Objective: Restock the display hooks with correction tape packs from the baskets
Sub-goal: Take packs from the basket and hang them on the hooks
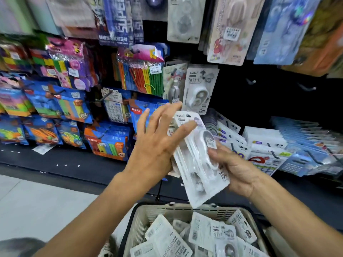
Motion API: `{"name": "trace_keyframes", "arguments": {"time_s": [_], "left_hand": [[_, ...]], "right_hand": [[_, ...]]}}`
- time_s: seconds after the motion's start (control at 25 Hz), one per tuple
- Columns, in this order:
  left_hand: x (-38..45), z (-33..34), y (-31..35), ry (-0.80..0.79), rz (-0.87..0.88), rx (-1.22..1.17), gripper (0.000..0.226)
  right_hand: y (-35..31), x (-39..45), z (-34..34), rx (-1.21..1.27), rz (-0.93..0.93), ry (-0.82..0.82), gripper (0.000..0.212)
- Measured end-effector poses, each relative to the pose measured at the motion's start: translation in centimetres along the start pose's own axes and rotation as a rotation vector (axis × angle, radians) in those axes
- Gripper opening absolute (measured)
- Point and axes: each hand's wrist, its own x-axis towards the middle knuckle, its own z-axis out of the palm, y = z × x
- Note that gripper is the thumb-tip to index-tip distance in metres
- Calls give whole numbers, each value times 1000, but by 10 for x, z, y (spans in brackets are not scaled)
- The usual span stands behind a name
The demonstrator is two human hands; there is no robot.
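The step in hand looks like sorting out one pack to hang. The right hand (235,171) grips a small stack of packs (200,164) from below, thumb across the front of the top one, fingers curled behind. The left hand (157,143) is spread wide, fingers straight, its fingertips touching the upper edge of the stack as if to peel off the front card. The stack is held above the basket (133,225), just in front of the display.

The next move, as I judge it, calls for separating a single pack, finding its hang hole at the top, and threading it onto a hook. One like pack already hangs at hook level (200,88), just above the hands. To its right two bare hooks (250,82) stick out of the dark panel, and either could take stock.

The packs are flat white cards with rounded corners and a clear moulded blister over an oval tape body. The plastic looks glossy and slippery, so cards could slide against each other in the grip. The basket is pale plastic with slotted walls and holds many more packs lying loose, most face down with barcodes showing. The hooks are thin metal wire with pale tips.
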Motion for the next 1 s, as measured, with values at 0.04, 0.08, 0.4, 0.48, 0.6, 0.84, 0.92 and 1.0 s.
{"name": "trace_keyframes", "arguments": {"time_s": [0.04, 0.08, 0.4, 0.48, 0.6, 0.84, 0.92, 1.0], "left_hand": [[3, -1, 5, 2, -254, -147, 82], [8, -6, 9, -47, -531, -452, 83], [33, -25, 10, -223, -974, -1882, 68], [37, -28, 10, -197, -974, -1717, 68], [46, -37, -5, -73, -1048, -1534, 62], [52, -57, -48, 220, -1102, -1415, 54], [53, -55, -50, 230, -1112, -1433, 61], [55, -53, -49, 256, -1088, -1440, 61]], "right_hand": [[-4, 1, 1, 1, -61, 24, 97], [-9, 2, 2, -3, -108, 41, 105], [-29, -2, 14, -254, -323, 115, 71], [-38, -4, 20, -321, -391, 130, 65], [-54, -2, 29, -433, -468, 176, 50], [-75, 32, 31, -629, -403, 430, 27], [-66, 33, 30, -610, -411, 557, 20], [-55, 31, 28, -603, -495, 634, 23]]}}
